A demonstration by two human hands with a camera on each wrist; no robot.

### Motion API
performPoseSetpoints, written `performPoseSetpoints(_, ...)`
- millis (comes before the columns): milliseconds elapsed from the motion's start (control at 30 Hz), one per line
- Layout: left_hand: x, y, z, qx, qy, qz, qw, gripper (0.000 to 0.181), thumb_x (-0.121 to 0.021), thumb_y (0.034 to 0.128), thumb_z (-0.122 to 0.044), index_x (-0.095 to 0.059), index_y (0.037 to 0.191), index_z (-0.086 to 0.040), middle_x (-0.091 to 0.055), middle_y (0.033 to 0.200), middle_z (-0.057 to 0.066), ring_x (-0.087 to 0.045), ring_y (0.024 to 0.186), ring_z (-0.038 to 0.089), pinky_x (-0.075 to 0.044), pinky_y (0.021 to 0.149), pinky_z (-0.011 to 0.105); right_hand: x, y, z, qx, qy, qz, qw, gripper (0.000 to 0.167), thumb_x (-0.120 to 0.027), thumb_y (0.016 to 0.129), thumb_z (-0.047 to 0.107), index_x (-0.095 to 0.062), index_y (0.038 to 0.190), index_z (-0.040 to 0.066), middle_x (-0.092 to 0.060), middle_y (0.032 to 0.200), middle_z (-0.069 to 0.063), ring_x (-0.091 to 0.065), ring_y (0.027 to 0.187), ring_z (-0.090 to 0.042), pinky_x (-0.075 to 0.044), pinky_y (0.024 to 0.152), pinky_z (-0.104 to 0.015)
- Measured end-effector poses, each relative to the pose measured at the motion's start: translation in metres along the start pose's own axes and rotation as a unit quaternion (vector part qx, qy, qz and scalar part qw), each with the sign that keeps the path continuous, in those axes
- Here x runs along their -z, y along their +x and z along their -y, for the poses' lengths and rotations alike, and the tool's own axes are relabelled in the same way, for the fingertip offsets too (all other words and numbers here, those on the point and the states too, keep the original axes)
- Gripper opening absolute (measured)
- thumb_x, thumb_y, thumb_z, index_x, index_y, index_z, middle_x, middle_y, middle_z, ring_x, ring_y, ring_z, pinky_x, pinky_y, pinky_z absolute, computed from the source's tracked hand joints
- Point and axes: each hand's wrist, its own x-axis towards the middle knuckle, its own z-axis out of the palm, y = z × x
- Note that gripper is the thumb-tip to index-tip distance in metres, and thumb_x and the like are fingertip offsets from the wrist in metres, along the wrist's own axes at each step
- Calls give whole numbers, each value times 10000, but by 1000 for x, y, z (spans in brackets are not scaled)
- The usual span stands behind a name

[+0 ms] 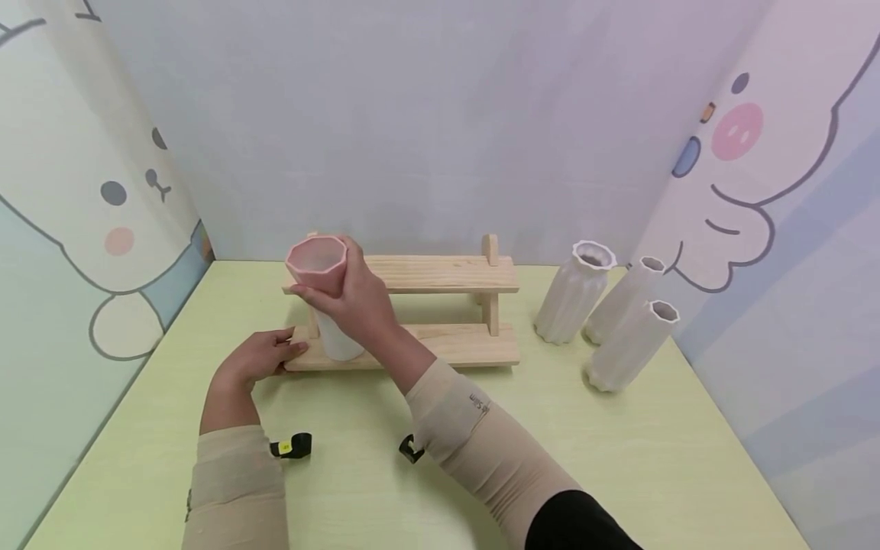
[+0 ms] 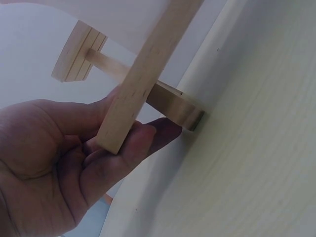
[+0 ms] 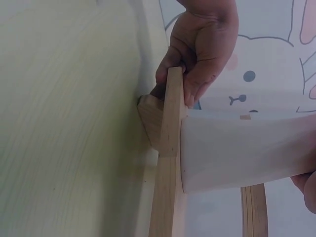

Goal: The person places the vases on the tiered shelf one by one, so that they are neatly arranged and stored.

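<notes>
My right hand (image 1: 363,299) is wrapped round the pink upper part of a pink-and-white vase (image 1: 340,338). The white base of the vase (image 3: 237,154) meets the lower board of a two-tier wooden shelf (image 1: 457,345), near its left end. My left hand (image 1: 256,357) pinches that left end. In the left wrist view, the thumb lies on one face of the board (image 2: 140,89) and the fingers on the other. Only part of my right hand (image 3: 310,191) shows at the edge of the right wrist view.
Three white vases stand right of the shelf: a wide-necked one (image 1: 567,302), a slim one behind (image 1: 622,304) and another slim one in front (image 1: 629,350). The upper board (image 1: 440,273) rises behind the lower one. Cartoon-printed walls (image 1: 440,130) enclose the pale green table (image 1: 584,458).
</notes>
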Motion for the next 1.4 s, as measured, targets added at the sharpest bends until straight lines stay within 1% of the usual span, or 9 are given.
performPoseSetpoints(233,-1,0,1,-27,-28,-29,10000,792,-520,985,-511,-229,1541,-27,-433,1460,276,-557,1177,337,-385,1046,624,-5,-2,1,-15,150,-203,9997,865,-757,796,558,-311,1446,201,-617,1168,6,-619,957,-112,-528,707,-199)
performPoseSetpoints(433,-1,5,3,-181,28,-86,9998,790,-517,991,-499,-235,1532,2,-384,1494,290,-574,1185,323,-397,1052,598,-6,-2,1,95,40,-403,9991,867,-771,787,547,-325,1438,185,-614,1162,9,-625,939,-105,-534,692,-199)
performPoseSetpoints(867,-3,5,4,-163,2,-67,9998,775,-521,994,-485,-243,1532,-1,-454,1446,272,-594,1095,277,-419,1033,581,-4,-3,-2,37,117,-214,9997,894,-746,791,586,-305,1464,196,-606,1181,18,-615,970,-92,-533,709,-192)
performPoseSetpoints(967,-4,5,3,-133,18,-66,9999,783,-521,991,-494,-239,1535,-8,-450,1451,271,-596,1090,280,-403,1038,601,-1,-3,-2,-44,151,-53,9999,971,-749,787,588,-234,1516,203,-592,1215,4,-612,984,-107,-540,721,-221)
performPoseSetpoints(1067,-5,5,3,-89,30,-63,9999,790,-523,987,-501,-235,1538,-15,-475,1424,262,-586,1087,288,-389,1036,623,6,-4,-3,-150,118,33,9998,1082,-769,772,578,-108,1566,254,-562,1295,-12,-614,1024,-136,-555,759,-274)
performPoseSetpoints(1133,-5,5,3,-64,22,-67,10000,792,-528,985,-500,-232,1539,-18,-503,1384,248,-585,1065,279,-400,1023,614,11,-6,-4,-203,65,63,9998,1147,-782,767,562,-13,1576,298,-528,1373,-16,-620,1096,-153,-563,812,-320)
performPoseSetpoints(1233,-5,5,3,-70,16,-91,9999,785,-533,988,-485,-236,1535,-7,-535,1328,233,-590,1022,251,-429,996,574,20,-7,-5,-194,142,96,9997,1161,-805,770,508,17,1571,335,-466,1464,-19,-603,1203,-170,-565,874,-380)
performPoseSetpoints(1300,-4,4,3,-71,-45,-96,9999,776,-534,994,-465,-232,1534,3,-536,1329,235,-598,1010,237,-439,990,549,25,-8,-6,-136,192,153,9996,1156,-807,778,484,26,1568,347,-434,1500,-31,-575,1260,-184,-554,912,-402)
performPoseSetpoints(1400,-2,4,4,-92,-102,-95,9999,767,-533,999,-447,-227,1532,11,-528,1343,246,-607,998,222,-446,988,531,30,-9,-7,-99,253,229,9994,1136,-797,789,486,25,1565,366,-408,1523,-31,-555,1285,-190,-547,928,-407)
